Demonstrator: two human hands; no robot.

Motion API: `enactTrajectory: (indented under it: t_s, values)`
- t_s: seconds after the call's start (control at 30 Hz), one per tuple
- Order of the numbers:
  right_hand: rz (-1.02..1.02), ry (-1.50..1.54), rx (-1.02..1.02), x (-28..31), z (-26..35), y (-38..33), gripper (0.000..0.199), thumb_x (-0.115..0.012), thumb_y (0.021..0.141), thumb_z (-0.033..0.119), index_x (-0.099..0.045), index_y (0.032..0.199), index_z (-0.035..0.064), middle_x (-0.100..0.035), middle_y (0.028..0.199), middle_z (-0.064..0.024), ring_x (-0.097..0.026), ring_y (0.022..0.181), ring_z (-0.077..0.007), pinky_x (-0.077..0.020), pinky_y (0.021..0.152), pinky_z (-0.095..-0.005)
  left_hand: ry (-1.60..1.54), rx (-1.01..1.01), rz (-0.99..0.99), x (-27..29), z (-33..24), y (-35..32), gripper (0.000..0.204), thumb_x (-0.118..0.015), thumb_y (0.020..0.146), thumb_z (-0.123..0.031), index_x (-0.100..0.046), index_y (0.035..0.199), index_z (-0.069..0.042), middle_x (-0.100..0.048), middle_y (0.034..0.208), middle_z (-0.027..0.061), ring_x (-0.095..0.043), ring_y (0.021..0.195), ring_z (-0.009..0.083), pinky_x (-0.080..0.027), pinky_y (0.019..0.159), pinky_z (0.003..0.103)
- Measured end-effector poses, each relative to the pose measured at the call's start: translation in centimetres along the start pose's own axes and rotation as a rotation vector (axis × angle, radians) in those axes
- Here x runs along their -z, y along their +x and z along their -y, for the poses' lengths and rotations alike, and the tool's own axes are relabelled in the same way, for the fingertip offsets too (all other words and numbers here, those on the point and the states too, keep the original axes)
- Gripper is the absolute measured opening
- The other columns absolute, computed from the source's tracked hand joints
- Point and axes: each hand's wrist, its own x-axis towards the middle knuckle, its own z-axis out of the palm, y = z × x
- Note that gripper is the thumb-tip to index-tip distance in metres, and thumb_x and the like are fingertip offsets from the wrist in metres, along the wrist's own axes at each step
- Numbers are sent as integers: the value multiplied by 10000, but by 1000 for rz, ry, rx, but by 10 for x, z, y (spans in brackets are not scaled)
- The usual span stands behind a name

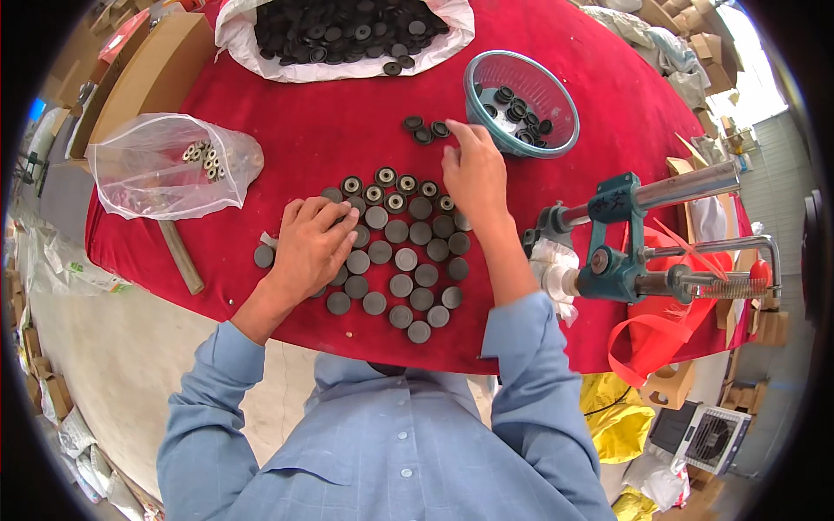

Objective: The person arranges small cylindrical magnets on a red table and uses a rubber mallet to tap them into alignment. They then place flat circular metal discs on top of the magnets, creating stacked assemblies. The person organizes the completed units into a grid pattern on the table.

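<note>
Many round black caps (396,231) lie spread over the red cloth in front of me, and a few at the far side of the group show metal rings (386,176) in their centres. My left hand (311,245) rests over the left edge of this group, fingers spread and slightly bent, covering some caps. Beyond the group, my right hand (478,174) reaches forward with thumb and index finger apart. Its index fingertip is at a black rubber cap (440,129), beside several similar hollow caps (413,124).
A clear blue bowl (563,95) holds black caps at the far right. A white sack (234,35) full of black parts lies at the back. To the left is a plastic bag (130,187) with metal rings; a green hand press (608,234) stands right.
</note>
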Motion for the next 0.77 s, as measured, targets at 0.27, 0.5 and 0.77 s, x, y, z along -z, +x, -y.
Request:
enactTrajectory:
  t_s: [0.27, 0.5, 0.77]
  values:
    - [226, -265, 151, -41, -50, 35, 354, -722, 962, 71, -707, 1315, 89, -624, 1339, -202, -723, 1015, -442, -606, 906, -525, -84, 41, 33, 5, 0, 6, 278, -775, 912, -116, -788, 1177, -34, -721, 1218, 60, -629, 1156, 285, -453, 1055, 500]
    - [169, -137, -16, 3, -22, -8, 244, -783, 925, 92, -779, 1166, 58, -714, 1058, -164, -738, 958, -394, -599, 856, -489, -91, 12, 33, 3, 4, 8, 249, -729, 968, -187, -785, 1142, -18, -704, 1257, 75, -619, 1201, 273, -461, 1029, 490]
    - [56, 20, -28, 24, -8, -61, 262, -812, 905, 93, -824, 1166, 71, -758, 1068, -138, -766, 928, -327, -609, 849, -431, -114, -22, 118, 2, 11, 15, 275, -749, 940, -144, -780, 1172, -1, -716, 1301, 109, -629, 1244, 308, -461, 1090, 509]
